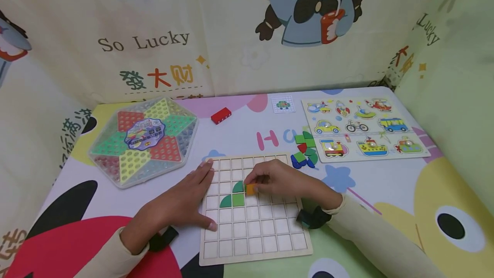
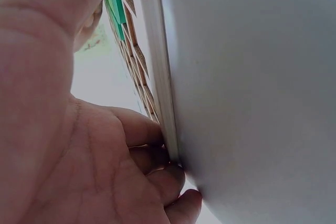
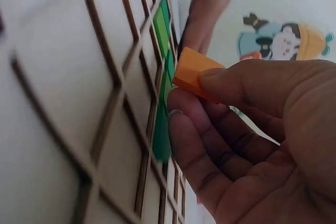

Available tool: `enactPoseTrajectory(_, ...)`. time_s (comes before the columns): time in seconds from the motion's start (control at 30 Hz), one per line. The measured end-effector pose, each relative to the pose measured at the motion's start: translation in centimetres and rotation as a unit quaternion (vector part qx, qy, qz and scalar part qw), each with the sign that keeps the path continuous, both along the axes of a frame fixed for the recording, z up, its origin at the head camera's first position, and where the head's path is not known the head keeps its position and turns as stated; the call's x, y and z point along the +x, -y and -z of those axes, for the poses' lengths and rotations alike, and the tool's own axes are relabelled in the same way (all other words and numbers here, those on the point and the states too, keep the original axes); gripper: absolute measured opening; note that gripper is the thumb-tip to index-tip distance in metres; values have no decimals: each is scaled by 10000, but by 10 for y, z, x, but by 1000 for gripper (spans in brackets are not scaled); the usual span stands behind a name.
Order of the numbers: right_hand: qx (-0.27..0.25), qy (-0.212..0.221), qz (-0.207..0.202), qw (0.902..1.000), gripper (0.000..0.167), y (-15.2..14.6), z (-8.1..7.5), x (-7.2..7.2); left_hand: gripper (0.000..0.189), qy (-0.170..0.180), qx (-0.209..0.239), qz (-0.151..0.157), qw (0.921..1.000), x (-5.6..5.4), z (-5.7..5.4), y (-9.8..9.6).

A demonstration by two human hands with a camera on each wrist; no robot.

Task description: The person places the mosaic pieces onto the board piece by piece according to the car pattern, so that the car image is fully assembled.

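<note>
Printed cloth [image 1: 227, 20] backs a patterned tabletop [image 1: 237, 138], left hand [image 1: 183, 200] spread, right hand [image 1: 283, 180] pinching an orange block [image 1: 251, 189].

The cartoon-printed cloth [image 1: 227, 25] and vehicle puzzle [image 1: 367, 134] show a play area.

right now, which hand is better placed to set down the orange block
Likely the right hand: it pinches the orange block over the grid board, while the left hand touches the board's left edge.
</note>
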State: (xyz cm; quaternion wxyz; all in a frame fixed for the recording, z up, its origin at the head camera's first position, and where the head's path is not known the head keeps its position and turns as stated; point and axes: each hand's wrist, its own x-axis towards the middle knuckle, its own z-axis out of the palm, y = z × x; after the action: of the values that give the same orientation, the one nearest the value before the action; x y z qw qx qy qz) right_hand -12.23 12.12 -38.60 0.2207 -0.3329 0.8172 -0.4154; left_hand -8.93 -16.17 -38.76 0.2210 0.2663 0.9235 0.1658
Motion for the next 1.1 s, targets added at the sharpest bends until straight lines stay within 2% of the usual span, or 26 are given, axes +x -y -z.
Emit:
enactPoseTrajectory(0.17, 258, -312, -290, 9988, 19, 6, -1, 6, 130, -13, 45, -38, 10000, 0, 0, 0)
enactPoseTrajectory(0.5, 757, -630, -79, 9951, 14, 12, -6, 18, 129, -14, 34, -18, 10000, 0, 0, 0)
enactPoseTrajectory(0.67, 1002, -1163, -49, 9881, 13, 15, -7, 23, 129, -6, 68, -30, 10000, 0, 0, 1)
enactPoseTrajectory(0.8, 1009, -1471, -110, 9839, 13, 15, -8, 26, 130, -42, 73, -13, 10000, 0, 0, 1)
enactPoseTrajectory(1.1, 1046, -1423, 12, 9843, 15, 16, -11, 24, 130, -24, 48, 17, 10000, 0, -1, 2)
